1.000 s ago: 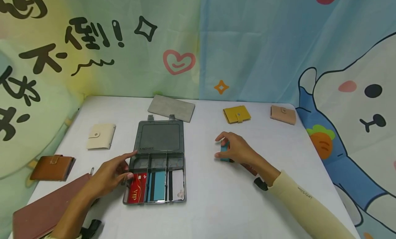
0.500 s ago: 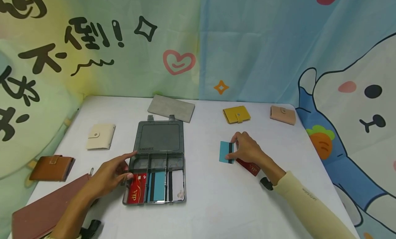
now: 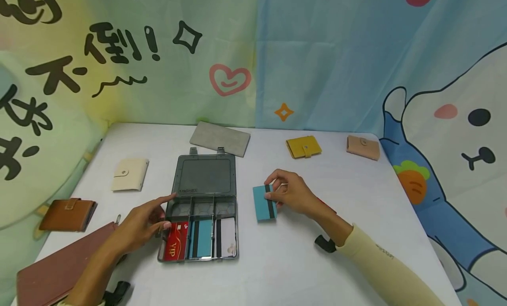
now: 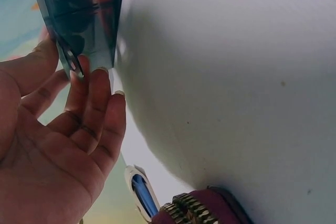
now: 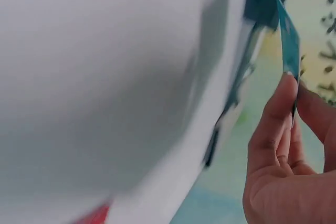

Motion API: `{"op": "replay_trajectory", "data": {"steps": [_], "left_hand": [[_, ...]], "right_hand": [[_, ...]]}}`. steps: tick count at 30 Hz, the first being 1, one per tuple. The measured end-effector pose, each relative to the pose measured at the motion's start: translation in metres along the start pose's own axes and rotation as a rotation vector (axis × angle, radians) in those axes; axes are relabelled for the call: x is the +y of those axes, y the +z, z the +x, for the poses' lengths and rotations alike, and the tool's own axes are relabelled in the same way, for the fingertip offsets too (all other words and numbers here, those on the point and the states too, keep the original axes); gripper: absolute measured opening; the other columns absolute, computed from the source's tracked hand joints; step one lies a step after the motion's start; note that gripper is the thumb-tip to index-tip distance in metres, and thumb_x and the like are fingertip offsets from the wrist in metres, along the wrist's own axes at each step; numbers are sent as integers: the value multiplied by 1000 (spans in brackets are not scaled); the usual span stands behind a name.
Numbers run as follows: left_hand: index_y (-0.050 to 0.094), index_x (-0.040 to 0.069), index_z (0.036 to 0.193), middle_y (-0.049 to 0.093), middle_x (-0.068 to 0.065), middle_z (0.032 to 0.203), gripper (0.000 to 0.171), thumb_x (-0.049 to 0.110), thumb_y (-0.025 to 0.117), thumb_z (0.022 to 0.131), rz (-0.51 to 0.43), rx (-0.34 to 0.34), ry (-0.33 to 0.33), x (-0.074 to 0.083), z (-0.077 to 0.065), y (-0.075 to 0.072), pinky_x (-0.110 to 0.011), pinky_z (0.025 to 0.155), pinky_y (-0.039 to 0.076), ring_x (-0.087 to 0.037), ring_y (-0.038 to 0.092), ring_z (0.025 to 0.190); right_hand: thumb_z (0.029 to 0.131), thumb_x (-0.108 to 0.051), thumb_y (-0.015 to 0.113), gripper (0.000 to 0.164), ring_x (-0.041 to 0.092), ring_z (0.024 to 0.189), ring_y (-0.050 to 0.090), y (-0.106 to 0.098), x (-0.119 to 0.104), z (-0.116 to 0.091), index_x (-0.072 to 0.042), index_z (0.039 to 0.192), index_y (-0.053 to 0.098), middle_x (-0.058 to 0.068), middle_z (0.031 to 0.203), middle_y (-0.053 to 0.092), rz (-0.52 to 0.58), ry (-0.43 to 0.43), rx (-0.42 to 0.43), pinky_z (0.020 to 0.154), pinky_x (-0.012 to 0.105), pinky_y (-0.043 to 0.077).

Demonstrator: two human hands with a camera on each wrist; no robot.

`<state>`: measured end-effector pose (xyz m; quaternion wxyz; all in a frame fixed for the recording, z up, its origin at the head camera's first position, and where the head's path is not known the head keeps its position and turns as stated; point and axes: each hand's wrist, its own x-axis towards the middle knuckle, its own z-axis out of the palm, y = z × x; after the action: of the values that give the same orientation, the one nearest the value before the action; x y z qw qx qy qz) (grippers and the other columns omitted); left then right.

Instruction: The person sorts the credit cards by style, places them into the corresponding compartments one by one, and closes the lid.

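Observation:
My right hand (image 3: 291, 191) pinches a blue card (image 3: 262, 204) with a dark stripe between thumb and fingers, just right of the case; the right wrist view shows the same card (image 5: 290, 40) edge-on, held above the table. An open dark translucent plastic case (image 3: 203, 153) lies with its lid folded back. Its front compartments hold a red VIP card (image 3: 176, 241), another blue card (image 3: 204, 238) and a white card (image 3: 227, 236). My left hand (image 3: 138, 224) holds the case's left side, thumb on the rim and index finger stretched toward the hinge.
A red card (image 3: 326, 205) lies mostly hidden under my right wrist. Around the table are a grey wallet (image 3: 219, 138), yellow (image 3: 303, 146), pink (image 3: 362, 147), cream (image 3: 130, 174) and brown (image 3: 67, 215) card holders, and a maroon zip pouch (image 3: 59, 270).
My right hand picked the blue card up off the table and carried it left toward the case. The red card beneath showed briefly, then my wrist covered most of it. My left hand stays put.

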<state>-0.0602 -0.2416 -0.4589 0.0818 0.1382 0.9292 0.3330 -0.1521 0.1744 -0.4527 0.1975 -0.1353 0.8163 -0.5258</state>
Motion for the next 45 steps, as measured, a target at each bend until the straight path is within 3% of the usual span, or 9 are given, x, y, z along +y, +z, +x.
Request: {"op": "replay_trajectory", "data": {"steps": [4, 9, 14, 20, 26, 31, 38, 45], "left_hand": [[43, 18, 152, 57, 1, 89, 73, 14, 76, 86, -3, 2, 6, 0, 0, 0, -23, 66, 47, -9, 53, 75], [43, 19, 152, 57, 2, 89, 73, 15, 76, 86, 1, 2, 8, -1, 0, 0, -23, 65, 46, -9, 53, 75], [42, 19, 152, 57, 1, 90, 74, 16, 76, 87, -2, -4, -9, -1, 0, 1, -23, 66, 47, -10, 54, 76], [42, 19, 152, 57, 1, 90, 73, 17, 75, 88, -7, -5, 5, -2, 1, 2, -23, 67, 47, -9, 54, 76], [42, 19, 152, 57, 2, 90, 74, 16, 76, 87, 3, 1, -4, -2, 1, 1, -23, 66, 47, -9, 54, 75], [41, 19, 153, 57, 2, 89, 74, 16, 76, 87, -4, -3, -1, -3, 0, 1, -23, 66, 46, -9, 54, 75], [42, 18, 152, 56, 2, 89, 74, 16, 76, 87, 5, -1, 2, -3, 0, 2, -23, 67, 47, -9, 53, 75], [41, 19, 153, 56, 2, 89, 75, 15, 76, 87, 6, 5, 2, -3, 0, 2, -23, 67, 47, -9, 53, 76]], "right_hand": [[86, -16, 79, 30, 40, 70, 68, 29, -19, -5, -11, 113, 65, 16, 94, 63, 72, 1, -51, 67, 43, 60], [88, -12, 77, 25, 30, 67, 70, 66, -36, -8, -12, 111, 67, 12, 91, 65, 135, -41, -136, 63, 37, 60], [90, -7, 73, 26, 30, 72, 72, 99, -46, -4, -8, 115, 66, 14, 93, 70, 218, -72, -248, 65, 41, 60], [89, -10, 75, 34, 37, 79, 73, 112, -47, -2, -5, 121, 66, 10, 104, 74, 149, -72, -297, 69, 43, 60], [88, -11, 77, 32, 32, 73, 71, 93, -35, -5, -6, 117, 66, 6, 93, 72, 81, -73, -255, 68, 41, 60], [86, -19, 80, 31, 26, 73, 65, 56, -18, -10, -12, 114, 69, 3, 91, 70, -66, -55, -130, 65, 37, 58], [80, -28, 85, 46, 21, 91, 57, -10, 15, -28, -18, 120, 66, 6, 104, 65, -300, 77, 27, 74, 32, 50], [77, -36, 86, 64, 27, 97, 56, -56, 38, -50, -11, 127, 56, 12, 110, 59, -577, 240, 167, 74, 36, 51]]}}
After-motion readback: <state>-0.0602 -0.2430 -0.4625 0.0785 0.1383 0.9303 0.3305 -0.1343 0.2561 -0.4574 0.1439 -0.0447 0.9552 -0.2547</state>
